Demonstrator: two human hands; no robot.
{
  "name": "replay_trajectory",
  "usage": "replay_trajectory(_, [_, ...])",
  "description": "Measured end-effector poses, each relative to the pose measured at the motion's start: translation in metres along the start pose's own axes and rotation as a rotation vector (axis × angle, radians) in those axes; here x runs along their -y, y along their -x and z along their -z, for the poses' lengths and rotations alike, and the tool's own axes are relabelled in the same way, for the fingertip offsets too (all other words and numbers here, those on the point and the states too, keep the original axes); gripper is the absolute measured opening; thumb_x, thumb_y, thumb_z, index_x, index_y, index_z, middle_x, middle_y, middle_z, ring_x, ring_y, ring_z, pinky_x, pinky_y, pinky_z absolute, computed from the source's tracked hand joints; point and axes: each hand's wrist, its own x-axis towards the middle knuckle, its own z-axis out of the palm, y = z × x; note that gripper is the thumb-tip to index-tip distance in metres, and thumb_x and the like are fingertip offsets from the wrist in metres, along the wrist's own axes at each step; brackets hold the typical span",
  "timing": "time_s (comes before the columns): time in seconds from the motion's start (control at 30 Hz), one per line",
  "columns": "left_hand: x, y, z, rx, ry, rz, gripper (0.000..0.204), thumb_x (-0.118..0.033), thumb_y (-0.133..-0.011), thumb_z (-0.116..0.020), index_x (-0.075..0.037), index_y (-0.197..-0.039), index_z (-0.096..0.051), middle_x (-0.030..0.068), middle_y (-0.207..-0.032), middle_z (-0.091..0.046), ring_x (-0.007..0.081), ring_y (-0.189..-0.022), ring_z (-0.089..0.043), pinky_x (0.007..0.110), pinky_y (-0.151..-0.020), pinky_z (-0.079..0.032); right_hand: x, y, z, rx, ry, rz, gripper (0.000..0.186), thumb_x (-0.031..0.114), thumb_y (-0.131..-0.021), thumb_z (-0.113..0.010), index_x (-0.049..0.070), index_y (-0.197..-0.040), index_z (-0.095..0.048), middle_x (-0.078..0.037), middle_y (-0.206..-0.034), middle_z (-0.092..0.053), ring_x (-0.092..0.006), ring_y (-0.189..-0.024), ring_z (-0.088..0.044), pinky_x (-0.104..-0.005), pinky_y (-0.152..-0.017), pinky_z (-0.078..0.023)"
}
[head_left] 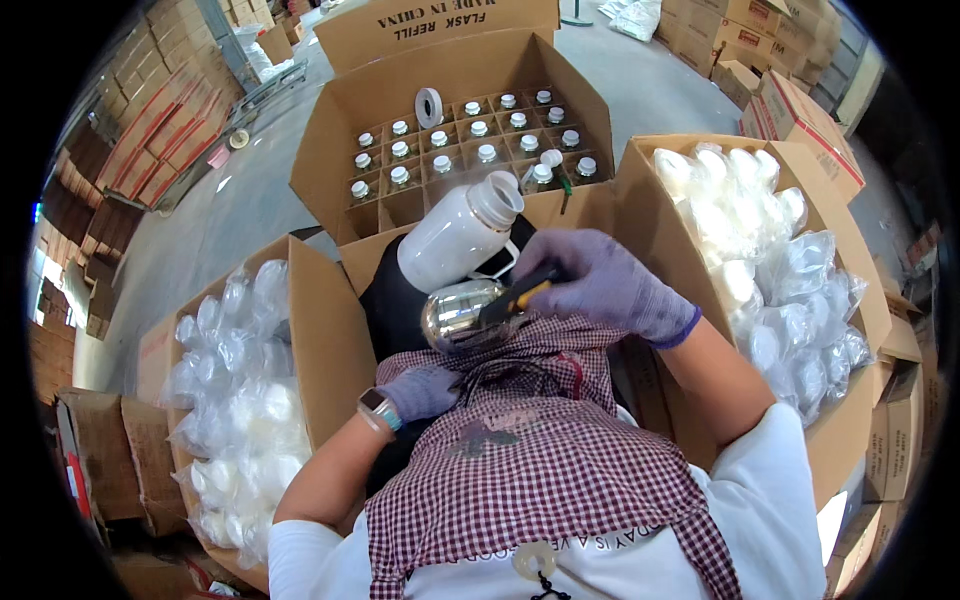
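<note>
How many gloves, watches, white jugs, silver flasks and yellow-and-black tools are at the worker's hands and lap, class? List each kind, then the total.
Gloves: 2
Watch: 1
White jug: 1
Silver flask: 1
Yellow-and-black tool: 1
Total: 6

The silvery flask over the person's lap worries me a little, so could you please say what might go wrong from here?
The silvery flask is rounded and might roll, as the left hand isn't visibly gripping it. The black-and-yellow tool in the right hand, close to it, could scratch it. The white jug is tilted and might slide.
</note>
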Motion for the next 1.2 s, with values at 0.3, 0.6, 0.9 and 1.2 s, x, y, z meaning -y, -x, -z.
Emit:
replay_trajectory(0.3, [-0.041,0.040,0.136,-0.373,0.280,-0.106,0.041,-0.027,-0.090,-0.068,-0.005,-0.125,-0.067,0.0190,-0.104,-0.071,0.0341,-0.095,-0.071,0.039,-0.085,-0.055,-0.062,0.012,0.004,-0.307,-0.737,-0.247,0.039,0.017,-0.098,-0.065,-0.004,-0.130,-0.058,-0.012,-0.107,-0.067,-0.0132,-0.084,-0.069,-0.0239,-0.076,-0.060])
replay_trajectory(0.6, [-0.021,-0.061,0.157,-0.875,0.126,-0.144,0.079,-0.032,-0.070,-0.087,-0.006,-0.138,-0.056,0.0195,-0.129,-0.059,0.0375,-0.119,-0.058,0.048,-0.102,-0.047,-0.110,-0.006,0.013,-0.389,-0.983,-0.215,0.042,0.017,-0.100,-0.063,-0.003,-0.135,-0.052,-0.011,-0.110,-0.063,-0.0129,-0.090,-0.067,-0.0228,-0.078,-0.057])
replay_trajectory(0.9, [-0.023,-0.126,0.163,-0.802,0.108,-0.172,0.108,-0.047,-0.058,-0.091,-0.001,-0.145,-0.046,0.0186,-0.127,-0.060,0.0372,-0.115,-0.058,0.048,-0.101,-0.044,-0.100,-0.026,0.035,-0.412,-0.731,-0.310,0.039,0.018,-0.098,-0.064,-0.005,-0.129,-0.060,-0.014,-0.107,-0.069,-0.0149,-0.087,-0.070,-0.0262,-0.082,-0.059])
replay_trajectory(1.2, [-0.027,-0.136,0.169,-0.733,0.167,-0.152,0.081,-0.049,-0.057,-0.090,-0.006,-0.121,-0.066,0.0137,-0.111,-0.060,0.0325,-0.102,-0.061,0.045,-0.088,-0.050,-0.128,-0.038,0.051,-0.514,-0.332,-0.435,0.030,0.018,-0.084,-0.081,0.000,-0.102,-0.067,-0.008,-0.090,-0.071,-0.0093,-0.073,-0.066,-0.0231,-0.062,-0.053])
